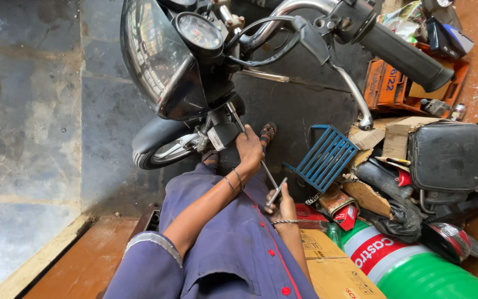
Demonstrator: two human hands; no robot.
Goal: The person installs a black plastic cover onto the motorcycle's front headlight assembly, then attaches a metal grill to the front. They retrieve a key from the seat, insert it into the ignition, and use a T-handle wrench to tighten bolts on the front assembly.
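A black motorcycle (189,83) stands before me, with its headlight, round speedometer (199,32) and handlebar grip (399,55) at the top of the view. A thin metal rod (268,173) runs down from under the headlight. My left hand (248,147) is closed around this rod just below the headlight bracket. My right hand (284,209), a bracelet on its wrist, holds a small flat metal tool (276,194) at the rod's lower end. I wear a blue coverall with red buttons.
The front wheel (159,150) sits left of my left hand. A blue plastic grille (325,158), a black padded seat (446,156), torn cardboard, an orange crate (391,86), a green, red and white drum (416,268) and cardboard boxes (327,260) crowd the right. A sandalled foot (268,132) rests on the dark floor.
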